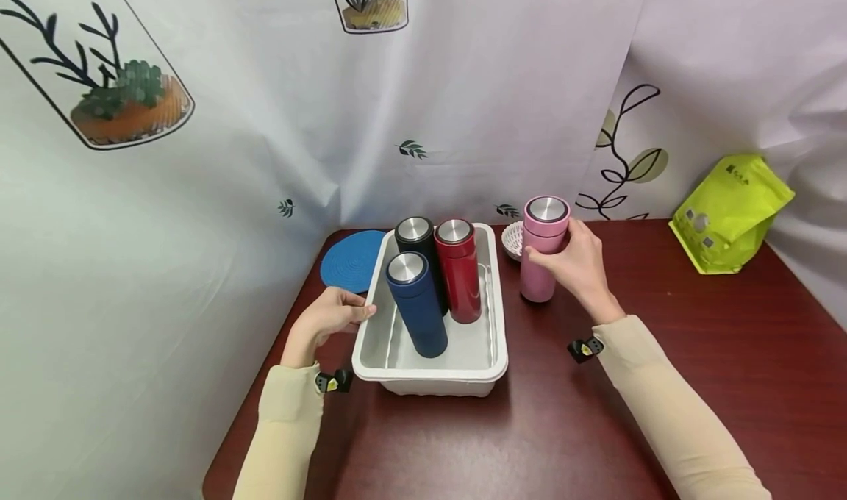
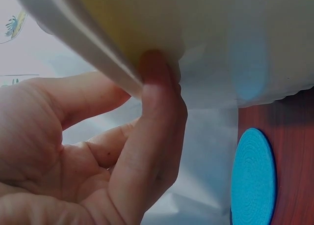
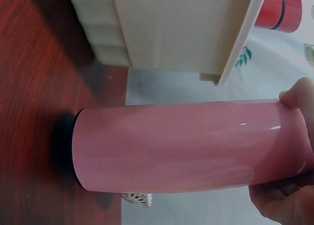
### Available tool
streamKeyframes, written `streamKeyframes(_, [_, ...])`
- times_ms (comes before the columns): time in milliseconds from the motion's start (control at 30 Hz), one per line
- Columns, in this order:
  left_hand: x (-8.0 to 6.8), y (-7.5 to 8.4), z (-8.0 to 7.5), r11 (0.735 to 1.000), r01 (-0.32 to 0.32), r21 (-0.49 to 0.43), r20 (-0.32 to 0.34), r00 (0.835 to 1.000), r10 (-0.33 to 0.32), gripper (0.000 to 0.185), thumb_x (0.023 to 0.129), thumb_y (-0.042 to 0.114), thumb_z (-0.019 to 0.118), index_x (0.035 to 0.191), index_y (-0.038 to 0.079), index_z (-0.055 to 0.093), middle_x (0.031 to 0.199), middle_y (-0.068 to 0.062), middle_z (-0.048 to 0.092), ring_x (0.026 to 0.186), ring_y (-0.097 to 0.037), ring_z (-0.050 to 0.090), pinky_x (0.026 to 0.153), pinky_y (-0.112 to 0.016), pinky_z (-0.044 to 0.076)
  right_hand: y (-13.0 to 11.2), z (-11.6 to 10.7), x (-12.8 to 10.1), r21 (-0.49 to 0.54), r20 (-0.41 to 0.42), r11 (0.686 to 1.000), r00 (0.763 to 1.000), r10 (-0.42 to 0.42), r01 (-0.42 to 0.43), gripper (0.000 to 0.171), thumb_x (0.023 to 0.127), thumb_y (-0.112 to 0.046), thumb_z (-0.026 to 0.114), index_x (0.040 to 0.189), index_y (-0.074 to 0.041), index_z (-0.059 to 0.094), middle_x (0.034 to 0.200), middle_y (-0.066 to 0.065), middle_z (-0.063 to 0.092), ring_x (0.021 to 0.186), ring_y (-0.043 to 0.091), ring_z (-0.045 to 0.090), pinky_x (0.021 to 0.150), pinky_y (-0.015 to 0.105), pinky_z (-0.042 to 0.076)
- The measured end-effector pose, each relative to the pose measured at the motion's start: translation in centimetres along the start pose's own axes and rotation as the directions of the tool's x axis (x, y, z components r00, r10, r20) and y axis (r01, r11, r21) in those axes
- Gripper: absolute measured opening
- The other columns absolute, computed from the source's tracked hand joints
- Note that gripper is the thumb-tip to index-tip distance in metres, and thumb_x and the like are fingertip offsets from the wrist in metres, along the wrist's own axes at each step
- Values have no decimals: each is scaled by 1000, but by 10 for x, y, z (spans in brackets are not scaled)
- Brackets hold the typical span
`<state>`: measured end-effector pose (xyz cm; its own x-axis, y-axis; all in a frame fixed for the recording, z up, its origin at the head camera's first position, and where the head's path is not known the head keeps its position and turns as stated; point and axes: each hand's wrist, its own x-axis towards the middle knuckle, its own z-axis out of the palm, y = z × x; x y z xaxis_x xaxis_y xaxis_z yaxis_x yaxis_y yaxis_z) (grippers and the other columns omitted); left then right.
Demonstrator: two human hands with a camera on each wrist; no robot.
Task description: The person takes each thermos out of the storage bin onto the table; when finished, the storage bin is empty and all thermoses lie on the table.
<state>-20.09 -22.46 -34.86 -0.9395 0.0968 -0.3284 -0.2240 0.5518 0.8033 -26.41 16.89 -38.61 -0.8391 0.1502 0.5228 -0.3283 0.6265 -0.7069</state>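
Pink bottle [image 1: 537,276] in right hand [image 1: 581,263], beside tub [image 1: 430,374]

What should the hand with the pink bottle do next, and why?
I'd probably move the pink bottle over the bare front-right corner of the white tub: the right hand grips it outside, while the red bottle, black bottle and blue bottle are inside.

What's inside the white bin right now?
The white bin holds three flasks, lids up: a black flask, a blue flask and a red flask. The blue one covers much of the black one's body; the floor under the flasks is hidden.
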Motion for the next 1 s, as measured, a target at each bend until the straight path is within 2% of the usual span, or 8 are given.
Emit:
streamKeyframes(200, [-1, 1, -1, 1000, -11, -8, 12, 1000, 11, 42, 94, 11, 65, 123, -18, 56, 117, -31, 63, 104, -38, 67, 86, -46, 58, 4, 4, -2, -13, 15, 1000, 1000, 12, -12, 57, 69, -27, 85, 112, 3, 62, 101, 21, 65, 93, 39, 61, 81, 53, 50])
streamKeyframes(433, [-2, 0, -1, 1000, -16, -15, 12, 1000, 16, 43, 94, 12, 64, 125, -18, 55, 123, -34, 59, 106, -41, 66, 87, -47, 57, 5, 6, -4, -24, 13, 1000, 1000, 10, -9, 56, 69, -26, 85, 110, 3, 62, 99, 22, 65, 92, 39, 61, 79, 52, 50])
streamKeyframes(800, [-1, -5, 1, 1000, 6, -15, 19, 1000, -5, 43, 94, 12, 65, 124, -17, 56, 122, -34, 59, 109, -43, 64, 87, -47, 57, 11, 10, -11, -23, 14, 999, 999, 30, -30, 59, 69, -23, 84, 114, 7, 58, 103, 24, 64, 97, 41, 59, 85, 54, 48])
streamKeyframes(1000, [2, -4, -2, 1000, 2, -16, 8, 1000, -2, 40, 94, 11, 65, 123, -15, 58, 122, -32, 60, 109, -43, 64, 87, -47, 57, 10, 9, -9, -35, 48, 999, 998, 35, -33, 64, 73, -24, 82, 120, 9, 53, 110, 27, 60, 103, 44, 56, 90, 58, 46])
